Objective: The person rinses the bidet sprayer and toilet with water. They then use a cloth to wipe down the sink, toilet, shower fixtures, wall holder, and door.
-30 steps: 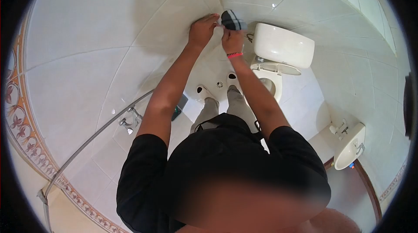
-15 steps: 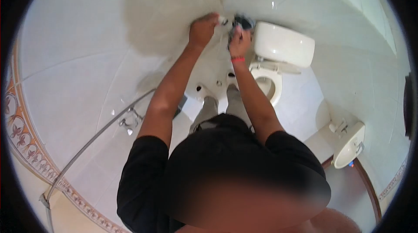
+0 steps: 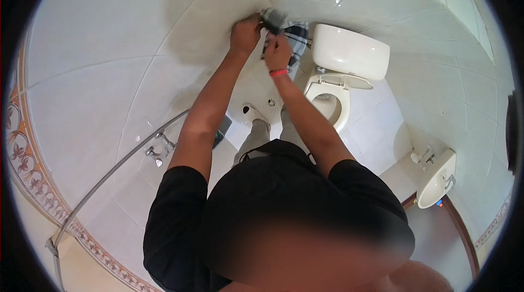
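Observation:
A black, white and grey plaid cloth [image 3: 297, 40] hangs from my right hand [image 3: 279, 54], whose fingers are closed on it. Part of the cloth is bunched and blurred by motion, up against the fingertips of my left hand [image 3: 245, 35]. My left hand is closed close to the tiled wall; whatever it grips is covered by the cloth and the fingers. Both arms reach forward, and the two hands are almost touching.
Right of the cloth stands a white toilet tank [image 3: 352, 51] with the toilet bowl [image 3: 330, 105] below it. A floor drain [image 3: 271, 102] lies near my shoe [image 3: 250, 111]. At left are a shower tap [image 3: 158, 150] and hose [image 3: 117, 169]; a washbasin [image 3: 438, 181] is at right.
My right hand has moved left with the cloth, up to my left hand. The small whitish, shiny thing seen at my left fingertips is now covered. More of the cloth hangs spread out.

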